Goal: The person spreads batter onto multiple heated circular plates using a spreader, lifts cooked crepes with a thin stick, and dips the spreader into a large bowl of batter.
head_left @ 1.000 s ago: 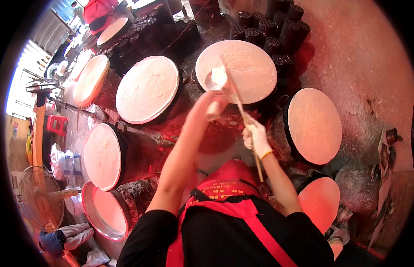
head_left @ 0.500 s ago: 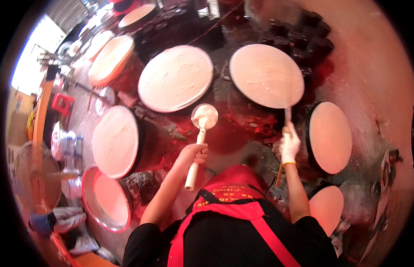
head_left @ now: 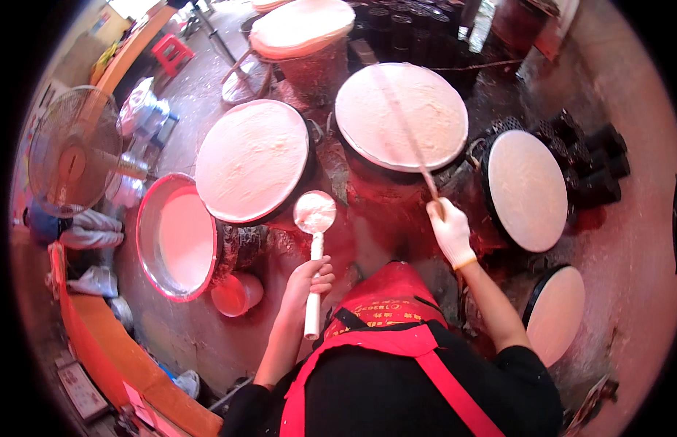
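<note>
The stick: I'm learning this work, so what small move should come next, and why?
Probably a light sweep across the white layer: the gloved right hand holds the stick angled over the pan ahead, the layer looks patchy, and the left hand holds the ladle clear of it.

The single view comes from the left one of two fisheye cameras on the person's (head_left: 375, 393) head. It faces downward and forward, upright: the red apron (head_left: 386, 295) is near, then left hand (head_left: 309, 279) and right hand (head_left: 451, 229), with round pans (head_left: 371, 124) beyond. The orange counter (head_left: 123, 339) bends along the rim.
</note>
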The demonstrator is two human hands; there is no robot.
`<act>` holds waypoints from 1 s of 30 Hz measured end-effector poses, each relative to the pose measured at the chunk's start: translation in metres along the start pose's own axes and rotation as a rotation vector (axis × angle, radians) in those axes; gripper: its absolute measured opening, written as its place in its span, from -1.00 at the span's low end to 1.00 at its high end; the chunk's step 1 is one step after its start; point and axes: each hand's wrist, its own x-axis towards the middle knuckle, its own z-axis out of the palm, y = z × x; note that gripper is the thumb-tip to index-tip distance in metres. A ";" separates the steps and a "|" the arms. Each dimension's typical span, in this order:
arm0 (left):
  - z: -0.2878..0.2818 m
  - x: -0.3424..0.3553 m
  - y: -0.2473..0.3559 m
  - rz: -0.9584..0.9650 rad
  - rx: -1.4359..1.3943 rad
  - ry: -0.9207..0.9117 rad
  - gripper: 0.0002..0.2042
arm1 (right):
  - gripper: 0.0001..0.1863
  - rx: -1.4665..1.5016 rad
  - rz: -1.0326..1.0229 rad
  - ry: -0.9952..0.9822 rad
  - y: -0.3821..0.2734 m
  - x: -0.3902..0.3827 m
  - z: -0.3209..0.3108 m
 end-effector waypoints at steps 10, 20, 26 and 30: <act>0.005 -0.051 -0.016 0.475 -0.439 0.073 -0.79 | -0.65 -0.442 -0.854 -0.052 0.005 0.136 0.024; 0.007 -0.077 -0.026 0.673 -0.647 0.073 -0.74 | -0.82 -0.366 -0.853 -0.111 0.008 0.164 -0.014; 0.007 -0.072 -0.028 0.670 -0.732 -0.028 -0.77 | -0.84 -0.434 -0.900 -0.204 -0.042 0.245 -0.058; 0.013 -0.073 -0.026 0.697 -0.711 0.000 -0.77 | -0.78 -0.523 -0.833 -0.248 -0.092 0.292 -0.100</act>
